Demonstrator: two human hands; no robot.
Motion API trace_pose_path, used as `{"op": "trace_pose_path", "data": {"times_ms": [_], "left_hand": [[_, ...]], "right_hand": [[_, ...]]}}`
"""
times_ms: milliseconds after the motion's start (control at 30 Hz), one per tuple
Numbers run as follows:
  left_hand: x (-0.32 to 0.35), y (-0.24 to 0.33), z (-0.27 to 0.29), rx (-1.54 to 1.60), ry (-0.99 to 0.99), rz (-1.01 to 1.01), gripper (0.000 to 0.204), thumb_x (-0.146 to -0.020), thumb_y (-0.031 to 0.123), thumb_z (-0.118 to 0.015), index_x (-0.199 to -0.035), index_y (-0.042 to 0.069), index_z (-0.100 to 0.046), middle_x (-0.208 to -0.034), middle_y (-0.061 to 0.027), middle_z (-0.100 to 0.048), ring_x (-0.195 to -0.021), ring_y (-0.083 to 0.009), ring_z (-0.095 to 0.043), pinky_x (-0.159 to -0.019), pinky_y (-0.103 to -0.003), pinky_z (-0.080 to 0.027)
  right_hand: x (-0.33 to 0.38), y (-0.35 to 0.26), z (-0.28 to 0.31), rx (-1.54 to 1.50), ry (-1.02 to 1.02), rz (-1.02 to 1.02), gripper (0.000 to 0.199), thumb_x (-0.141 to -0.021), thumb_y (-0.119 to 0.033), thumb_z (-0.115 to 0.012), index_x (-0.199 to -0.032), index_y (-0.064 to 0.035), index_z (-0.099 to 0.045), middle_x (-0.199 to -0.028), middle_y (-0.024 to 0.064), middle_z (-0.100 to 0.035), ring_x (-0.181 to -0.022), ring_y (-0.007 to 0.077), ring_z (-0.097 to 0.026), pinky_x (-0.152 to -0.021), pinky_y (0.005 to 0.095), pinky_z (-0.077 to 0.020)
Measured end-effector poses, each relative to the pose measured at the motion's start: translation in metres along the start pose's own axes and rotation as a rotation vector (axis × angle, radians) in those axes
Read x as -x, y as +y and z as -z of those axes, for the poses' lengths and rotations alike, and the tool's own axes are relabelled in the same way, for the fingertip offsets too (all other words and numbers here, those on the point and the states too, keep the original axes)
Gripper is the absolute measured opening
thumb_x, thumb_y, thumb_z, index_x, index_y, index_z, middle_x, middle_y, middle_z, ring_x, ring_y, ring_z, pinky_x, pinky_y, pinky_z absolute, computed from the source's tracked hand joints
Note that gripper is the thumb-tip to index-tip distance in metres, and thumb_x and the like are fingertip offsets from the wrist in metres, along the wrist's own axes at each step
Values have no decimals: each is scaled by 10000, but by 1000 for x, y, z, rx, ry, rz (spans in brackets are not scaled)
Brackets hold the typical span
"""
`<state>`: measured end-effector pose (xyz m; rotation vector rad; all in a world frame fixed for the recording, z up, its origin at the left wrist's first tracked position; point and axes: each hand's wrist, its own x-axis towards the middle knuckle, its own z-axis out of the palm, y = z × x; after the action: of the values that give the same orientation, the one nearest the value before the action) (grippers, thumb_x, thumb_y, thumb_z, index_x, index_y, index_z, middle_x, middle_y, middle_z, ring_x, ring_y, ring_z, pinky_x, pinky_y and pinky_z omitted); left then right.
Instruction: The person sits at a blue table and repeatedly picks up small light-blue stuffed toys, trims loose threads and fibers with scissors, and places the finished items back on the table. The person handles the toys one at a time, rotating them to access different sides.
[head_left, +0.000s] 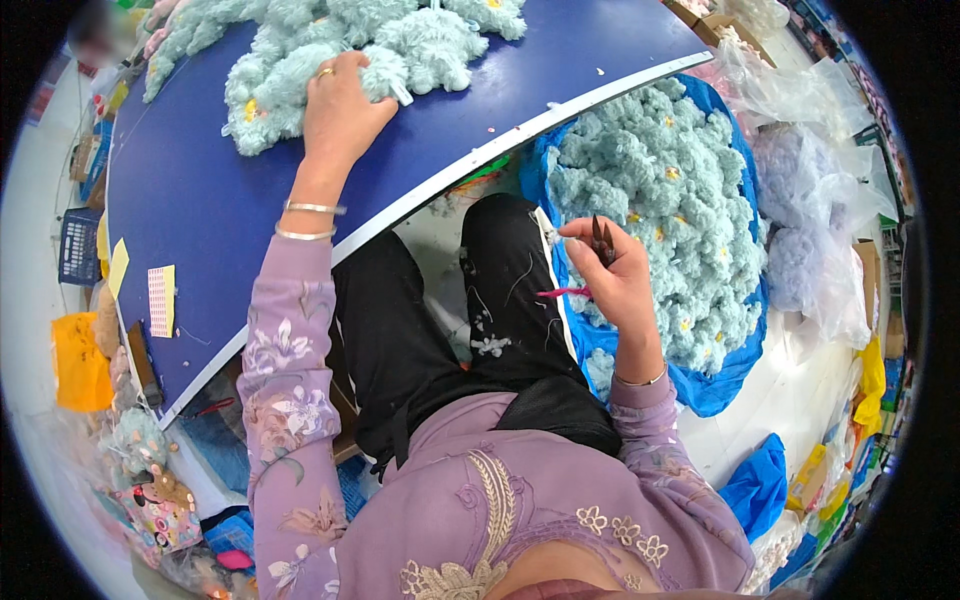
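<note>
My left hand (338, 108) reaches up onto the blue table (200, 200) and grips a fluffy pale-blue plush piece (395, 70) at the edge of a heap of the same plush pieces (300, 40). A ring and two bangles show on that hand and wrist. My right hand (618, 280) hovers over my lap at the right, shut on small dark thread snips (601, 240) with their tips pointing up; a pink strand (560, 293) sticks out from under the fingers.
A large blue bag (735, 375) full of pale-blue plush pieces stands on the floor to my right. Clear plastic bags (810, 200) of stuffing lie beyond it. Yellow paper slips (160, 298) sit on the table's left; bags and clutter crowd the lower left.
</note>
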<state>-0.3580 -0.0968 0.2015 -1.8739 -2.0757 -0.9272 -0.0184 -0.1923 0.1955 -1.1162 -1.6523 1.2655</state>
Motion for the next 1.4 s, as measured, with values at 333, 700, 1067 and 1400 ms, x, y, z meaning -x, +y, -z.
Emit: {"op": "trace_pose_path", "data": {"times_ms": [333,700,1067,1400], "left_hand": [[89,35,62,1757,47,663,447,-903,313,-411,-1249,38,-484,-1158,-115,-604,-930,-246,-627,-617,-368,-504],[154,101,22,1842,-367,780,492,-951,409,-355,-1207,28,-530,-1029,-93,-657,-771,-179,-640,-538,-298,-499],[164,118,-11,2067,-667,954,416,-962,415,-474,-1166,62,-556,-883,-53,-650,-606,-117,-598,-414,-240,-399],[86,54,56,919,-9,423,221,-927,161,-577,-1118,54,-599,-922,-79,-685,-725,-83,-619,-554,-187,-459]], "right_hand": [[-13,6,-15,-181,-158,-91,208,-921,-104,-569,-1082,26,-583,-772,-11,-573,-695,50,-508,-625,213,-417],[-10,-9,-31,-214,-51,-24,206,-884,-135,-664,-1048,-16,-626,-693,-54,-561,-552,-8,-423,-486,174,-304],[-9,-9,-19,-517,-143,-179,261,-932,-250,-604,-1002,1,-624,-625,41,-595,-462,57,-471,-415,197,-343],[0,-3,55,-2,383,78,120,-837,-36,-587,-942,-34,-645,-658,-78,-516,-537,-4,-406,-483,173,-297]]}}
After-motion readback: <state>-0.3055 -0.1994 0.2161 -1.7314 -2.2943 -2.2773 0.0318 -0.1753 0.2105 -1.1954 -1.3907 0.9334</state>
